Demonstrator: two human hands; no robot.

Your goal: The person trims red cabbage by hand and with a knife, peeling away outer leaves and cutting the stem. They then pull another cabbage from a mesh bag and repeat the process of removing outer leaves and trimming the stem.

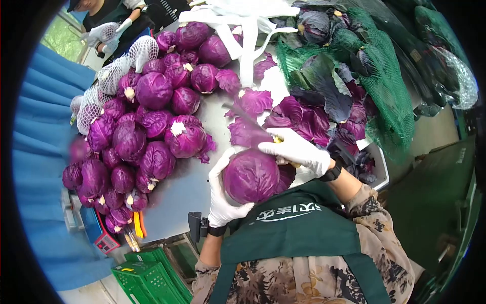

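Observation:
A peeled purple cabbage (251, 176) rests in my gloved left hand (220, 195), whose fingers and thumb curve around its left side and underside. My right hand (298, 153), also in a white glove, is closed around a knife (249, 121); a bit of yellow handle shows at the fingers. The blade points up and left, above the cabbage and over loose outer leaves (246, 133). Another purple leaf hangs at the cabbage's right side, below my right hand.
Many purple cabbages (154, 91) are heaped on the metal table (174, 202) at left, several in white foam nets (114, 76). Trimmed leaves (324, 86) and green mesh (390, 101) lie right. Green crates (142, 276) stand below. A gloved co-worker (109, 35) handles a netted piece at upper left.

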